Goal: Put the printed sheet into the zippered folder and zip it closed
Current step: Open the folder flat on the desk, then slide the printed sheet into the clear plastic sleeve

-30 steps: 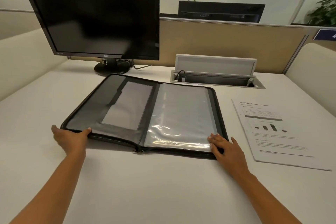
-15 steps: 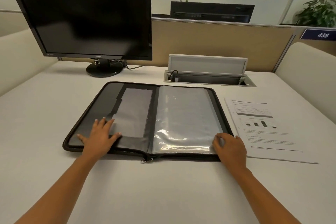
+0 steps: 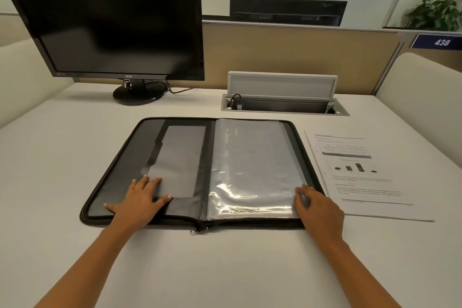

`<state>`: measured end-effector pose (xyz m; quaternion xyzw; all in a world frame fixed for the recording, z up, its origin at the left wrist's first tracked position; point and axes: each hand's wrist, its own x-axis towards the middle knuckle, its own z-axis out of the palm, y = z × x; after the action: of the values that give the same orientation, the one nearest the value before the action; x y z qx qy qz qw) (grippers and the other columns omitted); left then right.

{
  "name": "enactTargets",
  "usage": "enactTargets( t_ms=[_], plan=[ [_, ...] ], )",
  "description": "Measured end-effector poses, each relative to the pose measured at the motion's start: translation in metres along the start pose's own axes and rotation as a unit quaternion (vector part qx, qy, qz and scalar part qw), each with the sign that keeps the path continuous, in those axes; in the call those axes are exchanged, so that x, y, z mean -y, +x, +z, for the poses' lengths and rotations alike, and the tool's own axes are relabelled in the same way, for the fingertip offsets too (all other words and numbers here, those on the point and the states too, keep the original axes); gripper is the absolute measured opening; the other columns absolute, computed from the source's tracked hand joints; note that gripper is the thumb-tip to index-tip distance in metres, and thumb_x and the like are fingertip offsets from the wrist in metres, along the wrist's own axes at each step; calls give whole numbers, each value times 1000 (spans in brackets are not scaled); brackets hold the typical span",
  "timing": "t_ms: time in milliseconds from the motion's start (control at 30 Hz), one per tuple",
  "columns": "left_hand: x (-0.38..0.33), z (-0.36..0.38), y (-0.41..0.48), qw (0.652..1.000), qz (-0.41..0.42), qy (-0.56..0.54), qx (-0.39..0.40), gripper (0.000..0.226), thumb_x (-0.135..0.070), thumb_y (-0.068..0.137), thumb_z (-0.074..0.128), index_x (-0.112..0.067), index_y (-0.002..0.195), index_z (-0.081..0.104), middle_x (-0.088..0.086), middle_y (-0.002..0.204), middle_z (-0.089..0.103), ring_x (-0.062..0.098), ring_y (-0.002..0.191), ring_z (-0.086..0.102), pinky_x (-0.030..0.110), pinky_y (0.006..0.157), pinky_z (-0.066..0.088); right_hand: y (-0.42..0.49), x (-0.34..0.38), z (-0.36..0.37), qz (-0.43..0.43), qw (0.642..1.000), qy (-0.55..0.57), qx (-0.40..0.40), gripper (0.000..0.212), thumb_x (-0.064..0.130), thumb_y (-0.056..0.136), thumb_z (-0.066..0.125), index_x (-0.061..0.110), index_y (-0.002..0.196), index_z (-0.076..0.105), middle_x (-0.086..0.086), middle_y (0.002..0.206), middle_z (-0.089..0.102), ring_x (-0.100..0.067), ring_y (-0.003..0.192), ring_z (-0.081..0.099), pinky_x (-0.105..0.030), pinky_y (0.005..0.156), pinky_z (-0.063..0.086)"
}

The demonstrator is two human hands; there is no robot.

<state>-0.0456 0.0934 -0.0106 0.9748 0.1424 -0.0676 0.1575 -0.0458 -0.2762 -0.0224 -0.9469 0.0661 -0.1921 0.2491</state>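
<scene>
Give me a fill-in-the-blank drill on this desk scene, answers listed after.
The zippered folder lies ____ on the desk.
The printed sheet lies to the ____ of the folder.
The left hand rests flat on the folder's ____ half.
The blue sign reads ____.
Missing words: open; right; left; 438.

I count | zippered folder (image 3: 130,157): 1 | printed sheet (image 3: 362,182): 1 | left hand (image 3: 138,201) + right hand (image 3: 318,210): 2 | near monitor (image 3: 112,20) + far monitor (image 3: 287,11): 2 | cable box (image 3: 282,85): 1 | plant (image 3: 435,11): 1
</scene>
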Motion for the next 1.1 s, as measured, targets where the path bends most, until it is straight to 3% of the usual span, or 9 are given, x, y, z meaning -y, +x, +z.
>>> enactTargets(
  t_ms=[200,267,333,433,633,767,900,1033,1100],
  plan=[
    [-18,-12,2,1000,-26,17,3,54,-58,88,37,-30,135,37,-1,148,30,27,135,29,71,103,8,14,-6,-10,34,999,30,30,18,30,88,57,18,93,70,7,67,60,-8,59,52,-17,54,34],
    [-36,-15,3,1000,-1,-11,8,53,-55,89,40,-26,133,41,2,146,35,28,131,35,67,107,10,23,-10,-15,42,996,63,43,17,27,88,58,15,91,70,3,71,64,-10,63,55,-16,56,36],
    [-63,-15,3,995,47,-84,17,50,-47,89,47,-19,131,43,6,143,39,29,127,41,58,109,24,32,-16,-21,55,993,99,43,17,24,87,59,11,91,70,-3,80,68,-15,72,59,-19,65,42],
    [-116,-13,0,975,103,-188,50,47,-40,89,52,-12,127,48,12,136,48,28,120,49,40,100,40,46,-27,-29,81,989,119,27,17,22,88,59,8,91,69,-6,85,69,-18,77,60,-25,76,45],
    [-225,6,-6,921,181,-273,214,38,-37,90,51,-13,119,54,8,129,54,19,107,51,27,87,39,78,-63,-41,163,983,87,-4,24,19,88,57,3,104,66,-17,108,67,-31,97,61,-34,85,47],
    [-284,29,-6,912,217,-248,243,40,-34,91,51,-9,122,51,8,128,54,22,112,52,25,85,38,93,-90,-46,192,980,45,-24,28,15,86,58,1,109,62,-20,116,61,-36,105,57,-40,89,45],
    [-322,45,-1,892,191,-303,274,27,-33,88,57,-14,107,54,-5,95,55,7,83,51,19,72,40,109,-113,-54,204,978,-43,-28,39,19,85,59,-4,117,55,-24,123,55,-38,116,48,-46,99,38],
    [-347,50,4,867,135,-370,306,42,-32,85,61,-8,119,50,2,119,55,17,97,51,25,78,41,122,-131,-60,276,951,-136,31,58,37,88,52,-1,129,38,-23,132,45,-37,127,37,-48,108,23],
    [-355,52,5,856,116,-395,312,44,-33,84,62,-8,119,52,4,128,55,20,105,53,26,82,42,126,-134,-61,297,944,-141,39,58,40,88,51,-1,127,37,-23,130,47,-38,124,40,-48,106,25]
  ],
)
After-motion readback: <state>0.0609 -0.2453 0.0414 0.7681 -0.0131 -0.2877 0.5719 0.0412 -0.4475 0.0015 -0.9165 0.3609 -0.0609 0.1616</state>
